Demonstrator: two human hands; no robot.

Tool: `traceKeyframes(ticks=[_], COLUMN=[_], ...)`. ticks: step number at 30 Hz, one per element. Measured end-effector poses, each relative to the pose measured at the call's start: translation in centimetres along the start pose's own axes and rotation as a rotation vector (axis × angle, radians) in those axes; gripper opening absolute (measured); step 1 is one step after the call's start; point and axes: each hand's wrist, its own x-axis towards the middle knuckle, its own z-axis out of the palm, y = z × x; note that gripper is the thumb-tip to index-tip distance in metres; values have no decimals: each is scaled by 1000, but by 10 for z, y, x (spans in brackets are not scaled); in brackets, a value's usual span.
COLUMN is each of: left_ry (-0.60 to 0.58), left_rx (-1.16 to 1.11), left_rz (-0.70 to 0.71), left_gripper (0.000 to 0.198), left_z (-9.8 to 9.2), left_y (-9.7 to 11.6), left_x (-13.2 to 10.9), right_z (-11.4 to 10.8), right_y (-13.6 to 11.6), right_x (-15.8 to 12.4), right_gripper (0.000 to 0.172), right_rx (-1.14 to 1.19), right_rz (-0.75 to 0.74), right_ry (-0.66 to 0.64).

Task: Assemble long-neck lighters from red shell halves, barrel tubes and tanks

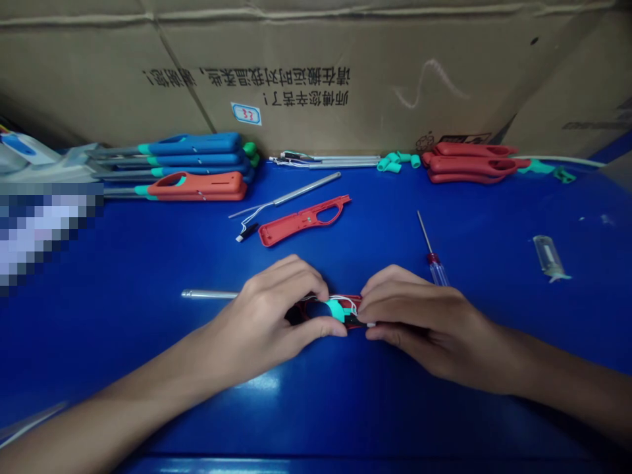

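Note:
Both my hands meet at the middle of the blue table (345,408). They are closed on a red lighter half-shell (340,313) with a teal trigger, white wires and a black part inside. My left hand (269,316) pinches its left part, from which a metal tube (207,294) sticks out to the left. Fingers of my right hand (419,322) press on its right end.
A second red half-shell (303,220) and a metal tube with wires (291,197) lie beyond. A small screwdriver (433,253) rests at right, a clear part (549,257) further right. Assembled blue and red lighters (197,164), red shells (469,163), teal triggers (395,161) line the cardboard wall.

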Motion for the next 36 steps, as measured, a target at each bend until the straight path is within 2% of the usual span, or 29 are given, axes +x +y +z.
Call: traceKeyframes(ticks=[8, 15, 20, 27, 36], left_ry=[-30, -64, -82, -122, -167], left_rx=[27, 19, 31, 18, 57], left_rz=[1, -27, -18, 11, -21], left_gripper=[26, 23, 22, 21, 23], left_z=[0, -1, -3, -4, -5], left_y=[0, 0, 1, 2, 2], left_x=[-1, -2, -1, 1, 0], right_z=[2, 4, 6, 9, 14], right_y=[2, 2, 1, 0, -7], right_x=[1, 0, -3, -3, -4], right_gripper=[7, 9, 10, 8, 9], right_rx=[17, -43, -77, -149, -246], right_rz=[9, -4, -6, -56, -12], right_ry=[52, 68, 39, 77, 70])
